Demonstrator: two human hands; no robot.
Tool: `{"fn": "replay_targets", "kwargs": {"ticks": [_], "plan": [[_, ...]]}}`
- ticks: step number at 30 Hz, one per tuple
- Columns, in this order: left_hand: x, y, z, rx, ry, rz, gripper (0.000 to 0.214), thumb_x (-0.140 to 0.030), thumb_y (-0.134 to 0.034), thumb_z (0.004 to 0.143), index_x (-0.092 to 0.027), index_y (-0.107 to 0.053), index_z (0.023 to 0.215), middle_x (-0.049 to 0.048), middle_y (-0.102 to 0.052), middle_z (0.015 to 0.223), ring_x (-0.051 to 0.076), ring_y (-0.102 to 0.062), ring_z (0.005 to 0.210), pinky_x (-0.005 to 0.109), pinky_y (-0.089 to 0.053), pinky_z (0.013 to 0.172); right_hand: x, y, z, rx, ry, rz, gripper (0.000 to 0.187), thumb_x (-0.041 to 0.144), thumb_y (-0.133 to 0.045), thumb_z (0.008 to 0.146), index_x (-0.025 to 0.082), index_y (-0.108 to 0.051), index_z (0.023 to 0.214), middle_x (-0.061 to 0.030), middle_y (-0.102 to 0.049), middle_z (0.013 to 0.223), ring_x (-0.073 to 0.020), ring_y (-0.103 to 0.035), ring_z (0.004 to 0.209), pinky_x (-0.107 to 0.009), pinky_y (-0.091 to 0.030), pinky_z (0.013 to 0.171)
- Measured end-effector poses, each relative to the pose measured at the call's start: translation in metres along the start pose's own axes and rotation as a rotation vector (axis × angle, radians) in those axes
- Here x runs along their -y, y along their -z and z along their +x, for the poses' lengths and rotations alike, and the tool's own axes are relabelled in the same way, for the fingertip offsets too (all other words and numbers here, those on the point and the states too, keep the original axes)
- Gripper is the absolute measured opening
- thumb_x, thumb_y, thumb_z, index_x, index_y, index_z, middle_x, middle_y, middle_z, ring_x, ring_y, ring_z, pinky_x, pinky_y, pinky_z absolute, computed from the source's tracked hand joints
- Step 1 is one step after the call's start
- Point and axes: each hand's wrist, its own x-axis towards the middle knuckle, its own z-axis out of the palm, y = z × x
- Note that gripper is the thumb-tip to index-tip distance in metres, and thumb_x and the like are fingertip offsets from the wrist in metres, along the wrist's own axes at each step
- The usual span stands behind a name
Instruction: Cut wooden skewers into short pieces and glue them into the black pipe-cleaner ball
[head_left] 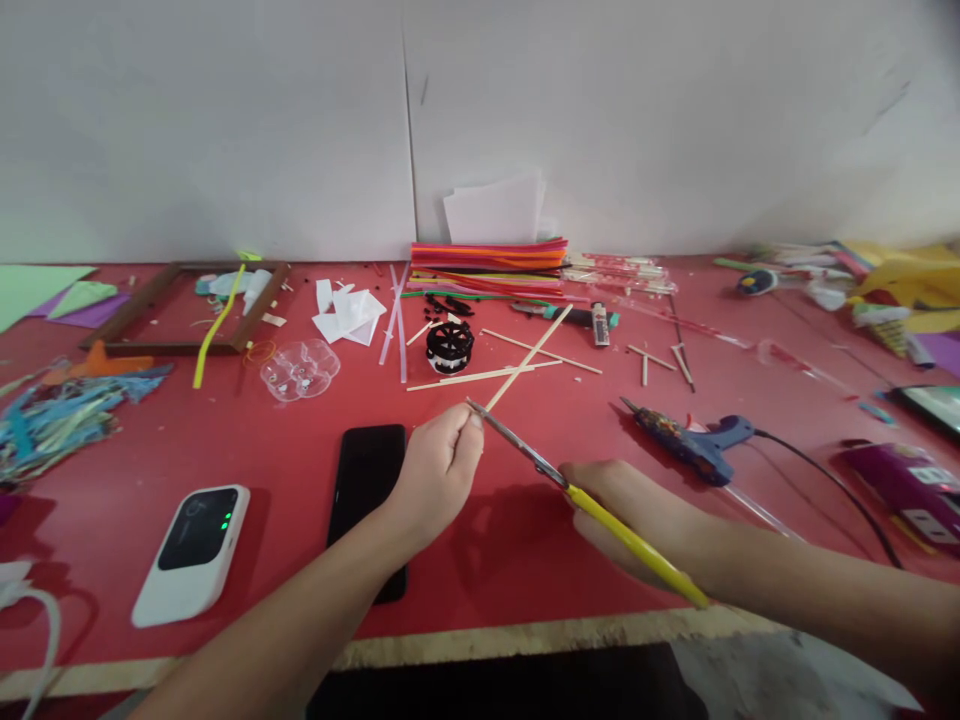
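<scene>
Scissors [568,488] sit gripped in our right hand [626,510], tips against our left hand [435,462], which pinches a stick [529,355] slanting away beyond it. If the stick twists, we judge, they could slip and nick that hand.

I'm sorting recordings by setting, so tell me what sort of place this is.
Probably a craft workspace: on the red tabletop lie a dark-blue, pistol-shaped glue gun and a bundle of long red, orange and yellow strips, while the right hand holds yellow-handled metal scissors.
</scene>
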Motion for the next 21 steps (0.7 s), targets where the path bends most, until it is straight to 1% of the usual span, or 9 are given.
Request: {"fn": "replay_targets", "kwargs": {"ticks": [5,9,12,14,16,17,18,19,21], "plan": [[0.000,0.000,0.000,0.000,0.010,-0.017,0.034,-0.034,-0.035,0.100,-0.022,-0.034,0.067,-0.0047,-0.041,0.057,0.011,-0.037,0.053,0.026,-0.029,0.052,-0.004,-0.004,0.002,-0.001,0.062,0.040,0.013,0.015,-0.050,0.071,0.023,-0.042,0.064,0.0005,-0.055,0.060,-0.0136,-0.048,0.054,-0.027,-0.031,0.054],[-0.001,-0.002,-0.002,-0.001,0.018,-0.058,0.034,-0.033,-0.036,0.099,-0.022,-0.034,0.067,-0.0049,-0.040,0.058,0.011,-0.037,0.053,0.026,-0.031,0.051,-0.002,0.002,0.001,-0.028,0.067,-0.013,0.014,0.016,-0.049,0.074,0.023,-0.042,0.064,0.0005,-0.054,0.059,-0.0134,-0.047,0.054,-0.027,-0.030,0.054],[0.001,-0.003,-0.001,-0.014,0.055,-0.243,0.033,-0.035,-0.037,0.099,-0.022,-0.035,0.069,-0.0062,-0.038,0.056,0.010,-0.037,0.051,0.024,-0.032,0.049,0.002,0.008,-0.006,-0.056,0.120,-0.064,0.013,0.021,-0.051,0.079,0.022,-0.044,0.068,-0.0004,-0.057,0.063,-0.0138,-0.048,0.055,-0.027,-0.030,0.054],[0.004,-0.002,0.003,-0.111,0.095,-0.420,0.031,-0.034,-0.037,0.099,-0.023,-0.035,0.070,-0.0070,-0.036,0.056,0.009,-0.036,0.049,0.023,-0.034,0.048,0.004,0.009,-0.014,-0.080,0.128,-0.058,0.016,0.028,-0.050,0.085,0.023,-0.045,0.070,-0.0007,-0.058,0.064,-0.0145,-0.051,0.056,-0.027,-0.031,0.054],[0.006,0.001,0.008,-0.279,0.116,-0.594,0.030,-0.032,-0.036,0.099,-0.023,-0.035,0.070,-0.0080,-0.032,0.057,0.009,-0.031,0.046,0.021,-0.034,0.046,0.000,0.008,-0.020,-0.115,0.080,-0.068,0.025,0.038,-0.047,0.091,0.023,-0.047,0.071,-0.0017,-0.059,0.064,-0.0161,-0.055,0.057,-0.028,-0.034,0.056],[0.007,0.002,0.011,-0.329,0.114,-0.649,0.029,-0.031,-0.037,0.098,-0.023,-0.035,0.071,-0.0083,-0.030,0.058,0.008,-0.029,0.046,0.021,-0.034,0.045,-0.003,0.006,-0.023,-0.131,0.033,-0.095,0.030,0.044,-0.045,0.093,0.023,-0.048,0.071,-0.0026,-0.060,0.064,-0.0172,-0.057,0.058,-0.028,-0.035,0.056],[0.007,0.003,0.012,-0.349,0.108,-0.670,0.029,-0.031,-0.038,0.098,-0.022,-0.036,0.070,-0.0085,-0.029,0.058,0.008,-0.028,0.045,0.020,-0.033,0.044,-0.008,0.004,-0.025,-0.146,-0.023,-0.138,0.035,0.050,-0.044,0.093,0.023,-0.050,0.071,-0.0040,-0.062,0.065,-0.0187,-0.059,0.059,-0.029,-0.035,0.056],[0.007,0.003,0.013,-0.341,0.100,-0.664,0.030,-0.032,-0.039,0.099,-0.022,-0.037,0.071,-0.0085,-0.029,0.058,0.008,-0.028,0.045,0.020,-0.033,0.044,-0.015,0.002,-0.026,-0.160,-0.081,-0.195,0.040,0.055,-0.043,0.093,0.022,-0.052,0.072,-0.0057,-0.064,0.067,-0.0203,-0.061,0.059,-0.030,-0.035,0.056],[0.006,0.003,0.010,-0.276,0.069,-0.569,0.031,-0.036,-0.039,0.100,-0.022,-0.041,0.073,-0.0081,-0.032,0.058,0.008,-0.030,0.045,0.021,-0.033,0.044,-0.030,-0.003,-0.026,-0.207,-0.165,-0.319,0.044,0.060,-0.044,0.091,0.020,-0.056,0.074,-0.0090,-0.066,0.068,-0.0232,-0.064,0.060,-0.031,-0.035,0.054]]}}
